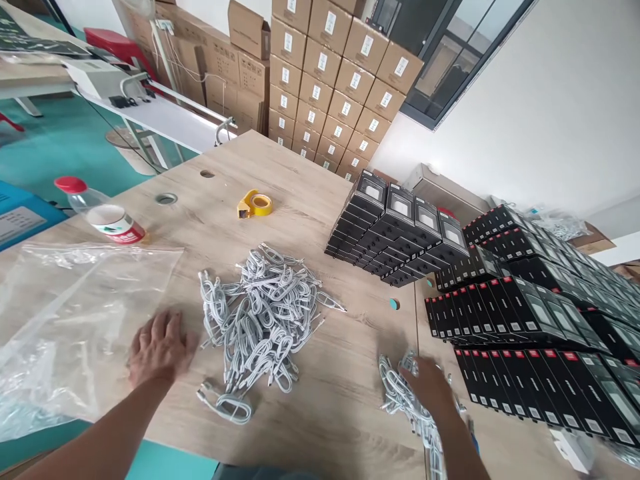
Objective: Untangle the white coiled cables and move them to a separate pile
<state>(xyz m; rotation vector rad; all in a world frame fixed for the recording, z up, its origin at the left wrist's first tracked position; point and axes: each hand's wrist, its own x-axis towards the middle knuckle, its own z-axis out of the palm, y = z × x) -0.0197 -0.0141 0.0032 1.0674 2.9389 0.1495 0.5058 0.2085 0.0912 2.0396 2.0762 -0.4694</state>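
Observation:
A heap of coiled white cables point(265, 307) lies in the middle of the wooden table point(280, 167). My left hand point(160, 347) rests flat on the table just left of the heap, fingers spread, at the edge of a clear plastic bag point(70, 313). My right hand point(430, 387) lies over a smaller bunch of white cables point(400, 393) near the front right; whether it grips them is unclear. Stacks of black retail boxes point(525, 320) stand just right of that hand.
More black boxes point(400, 227) are stacked at the table's middle right. A yellow tape dispenser point(255, 203) and a lying red-capped bottle point(103, 213) sit farther back. Cardboard cartons point(335, 73) are piled against the wall, with a white conveyor machine point(145, 100) to the left.

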